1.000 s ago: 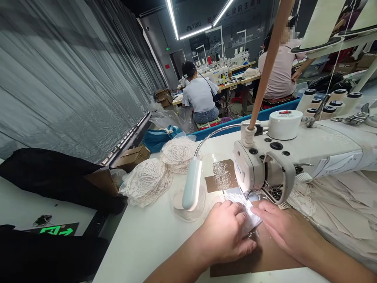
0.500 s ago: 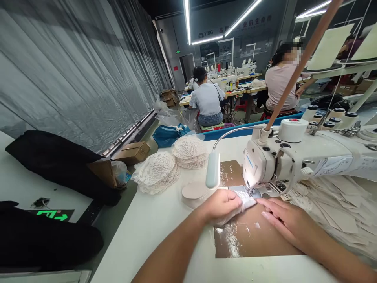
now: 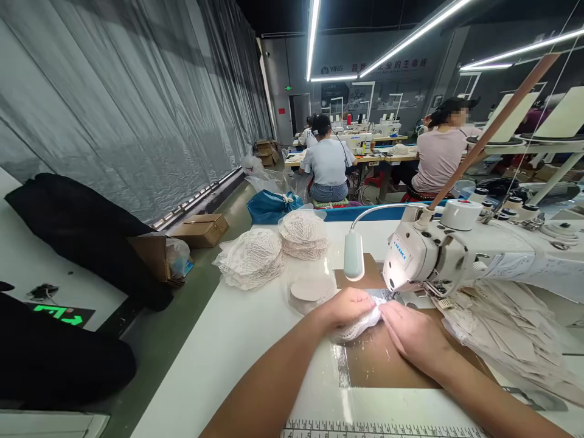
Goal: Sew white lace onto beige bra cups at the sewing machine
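Note:
Under the lit head of a white sewing machine (image 3: 406,258) lies a white lace piece (image 3: 360,326). My left hand (image 3: 349,308) is closed on its left part, thumb and fingers pressed together. My right hand (image 3: 410,331) pinches the lace's right edge just in front of the needle area, its fingers held close together. The two hands are nearly touching. The needle itself is too small to make out. Left of my left hand, a beige oval pad (image 3: 312,288) rests on the table in clear plastic.
Two stacks of lace cups (image 3: 250,258) (image 3: 303,234) stand at the table's back left. A lamp (image 3: 354,255) hangs left of the machine head. Beige fabric pieces (image 3: 511,328) are heaped at the right. A ruler strip (image 3: 383,429) runs along the front. People sit at machines beyond.
My right hand has moved left onto the lace and closed on it. The lace now bulges lower between my hands. The view has tilted up, showing more ceiling.

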### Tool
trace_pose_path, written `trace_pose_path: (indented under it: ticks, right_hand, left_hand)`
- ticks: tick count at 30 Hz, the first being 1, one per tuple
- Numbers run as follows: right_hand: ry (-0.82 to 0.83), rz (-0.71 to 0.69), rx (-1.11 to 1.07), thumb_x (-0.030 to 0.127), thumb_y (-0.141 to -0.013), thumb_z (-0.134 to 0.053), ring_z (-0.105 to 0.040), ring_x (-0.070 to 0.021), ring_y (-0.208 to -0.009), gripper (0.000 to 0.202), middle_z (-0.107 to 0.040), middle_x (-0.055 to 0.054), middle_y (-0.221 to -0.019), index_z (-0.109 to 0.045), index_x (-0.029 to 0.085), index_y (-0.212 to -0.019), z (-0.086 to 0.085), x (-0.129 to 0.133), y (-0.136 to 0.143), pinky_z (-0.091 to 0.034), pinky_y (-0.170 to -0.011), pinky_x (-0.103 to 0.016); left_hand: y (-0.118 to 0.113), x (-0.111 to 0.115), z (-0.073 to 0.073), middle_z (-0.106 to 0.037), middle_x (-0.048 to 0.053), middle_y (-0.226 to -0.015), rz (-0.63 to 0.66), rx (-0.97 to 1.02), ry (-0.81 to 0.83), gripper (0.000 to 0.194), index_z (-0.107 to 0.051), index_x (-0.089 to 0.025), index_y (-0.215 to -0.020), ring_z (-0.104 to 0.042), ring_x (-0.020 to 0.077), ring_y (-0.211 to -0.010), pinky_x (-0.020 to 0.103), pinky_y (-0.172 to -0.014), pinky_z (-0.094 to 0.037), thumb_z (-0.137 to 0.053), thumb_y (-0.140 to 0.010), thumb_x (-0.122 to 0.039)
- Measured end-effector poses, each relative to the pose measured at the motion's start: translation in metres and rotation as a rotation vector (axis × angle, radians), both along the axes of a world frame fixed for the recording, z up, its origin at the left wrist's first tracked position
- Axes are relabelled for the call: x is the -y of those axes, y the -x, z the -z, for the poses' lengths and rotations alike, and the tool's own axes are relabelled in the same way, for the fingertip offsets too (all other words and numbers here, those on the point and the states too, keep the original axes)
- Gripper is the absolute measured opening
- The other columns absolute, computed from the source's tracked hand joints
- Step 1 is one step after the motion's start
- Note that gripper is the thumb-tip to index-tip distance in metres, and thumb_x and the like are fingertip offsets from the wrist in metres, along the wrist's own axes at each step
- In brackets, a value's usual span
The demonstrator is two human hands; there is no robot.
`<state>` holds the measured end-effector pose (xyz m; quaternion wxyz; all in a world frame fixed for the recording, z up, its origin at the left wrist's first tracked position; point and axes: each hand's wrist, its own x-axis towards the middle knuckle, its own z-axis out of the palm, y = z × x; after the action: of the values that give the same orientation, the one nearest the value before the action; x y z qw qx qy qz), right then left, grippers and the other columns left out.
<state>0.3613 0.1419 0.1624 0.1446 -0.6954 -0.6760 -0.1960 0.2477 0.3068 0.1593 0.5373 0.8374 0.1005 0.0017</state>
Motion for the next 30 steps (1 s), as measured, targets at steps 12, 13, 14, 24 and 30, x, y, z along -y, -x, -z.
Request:
trace_pose_path:
  ticks: [12, 13, 14, 24, 30]
  right_hand:
    - [0.170, -0.144, -0.234, 0.022, -0.092, -0.049, -0.057, -0.0238, -0.120, 0.026, -0.064, -0.008, -0.128, -0.061, 0.023, -0.115, 0.009, 0.088, 0.001, -0.050, -0.097, -0.039]
    - [0.169, -0.149, -0.259, 0.023, -0.092, -0.049, -0.057, -0.0234, -0.120, 0.028, -0.064, -0.008, -0.127, -0.060, 0.023, -0.118, 0.010, 0.092, 0.000, -0.049, -0.098, -0.039]
    - [0.168, -0.141, -0.288, 0.023, -0.092, -0.049, -0.059, -0.0229, -0.117, 0.028, -0.065, -0.008, -0.125, -0.059, 0.024, -0.118, 0.009, 0.094, -0.002, -0.050, -0.098, -0.039]
    - [0.171, 0.023, -0.326, 0.015, -0.090, -0.043, -0.058, -0.0202, -0.080, 0.024, -0.062, -0.006, -0.091, -0.062, 0.023, -0.101, 0.003, 0.071, -0.002, -0.045, -0.065, -0.031]
    - [0.319, 0.047, -0.342, 0.014, -0.092, -0.037, -0.052, -0.0224, -0.079, 0.023, -0.055, -0.006, -0.090, -0.058, 0.022, -0.098, 0.009, 0.073, 0.000, -0.040, -0.065, -0.035]
  left_hand:
    - [0.011, 0.019, -0.046, -0.066, 0.006, -0.094, 0.214, -0.018, -0.666, 0.011, -0.072, -0.019, -0.083, -0.057, 0.0258, -0.096, 0.035, -0.086, -0.046, -0.065, -0.074, -0.022]
    - [0.012, 0.020, -0.049, -0.066, 0.006, -0.096, 0.242, -0.014, -0.723, 0.014, -0.072, -0.019, -0.086, -0.058, 0.0254, -0.094, 0.033, -0.083, -0.047, -0.067, -0.075, -0.027]
    - [0.011, 0.020, -0.052, -0.066, 0.006, -0.097, 0.274, -0.004, -0.743, 0.019, -0.071, -0.019, -0.089, -0.059, 0.0243, -0.092, 0.032, -0.080, -0.049, -0.068, -0.077, -0.033]
    - [-0.001, 0.048, -0.038, -0.065, 0.008, -0.105, 0.244, 0.102, -0.816, 0.018, -0.065, -0.017, -0.097, -0.059, 0.0210, -0.090, 0.031, -0.082, -0.049, -0.053, -0.089, -0.027]
    - [0.000, 0.053, -0.028, -0.061, 0.008, -0.121, 0.198, 0.095, -0.890, 0.031, -0.061, -0.017, -0.110, -0.055, 0.0237, -0.089, 0.036, -0.081, -0.049, -0.055, -0.087, -0.036]
